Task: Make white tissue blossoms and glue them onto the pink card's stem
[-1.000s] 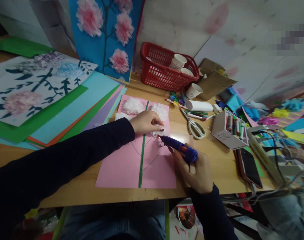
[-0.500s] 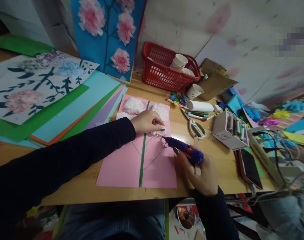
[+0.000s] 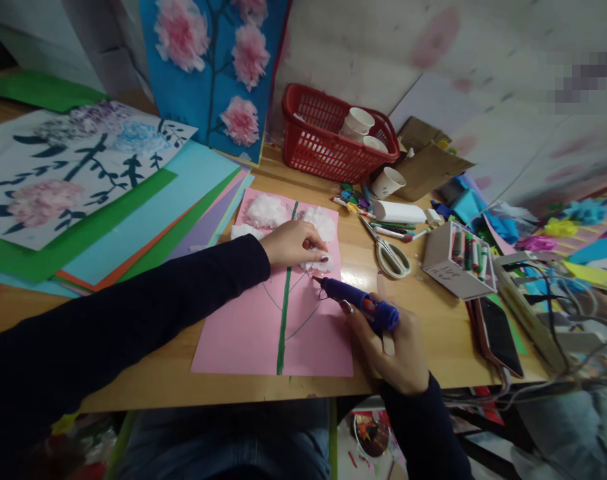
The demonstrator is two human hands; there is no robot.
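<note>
A pink sheet of paper (image 3: 233,333) lies on the table with a green painted stem (image 3: 284,320) and thin drawn lines. White tissue-paper flowers (image 3: 266,211) sit on its upper part. My left hand (image 3: 294,243) reaches across the sheet, its thumb and fingers pinched on the edge of a lower white tissue-paper flower (image 3: 322,261). My right hand (image 3: 396,347) is wrapped round a blue hot glue gun (image 3: 350,295), whose nozzle points at the sheet just below that flower. A wooden craft stick (image 3: 388,343) shows at the same hand; whether it is gripped I cannot tell.
Scissors (image 3: 390,258), a paper cup (image 3: 388,182) and a box of markers (image 3: 458,260) lie to the right, with a phone (image 3: 498,337) and cables beyond. A red basket (image 3: 328,143) stands behind. Coloured paper sheets (image 3: 148,227) are stacked at left.
My right hand drew the glue gun slightly right and away from the flower, then brought it back left, with the nozzle a little lower. My left hand has stayed at the flower.
</note>
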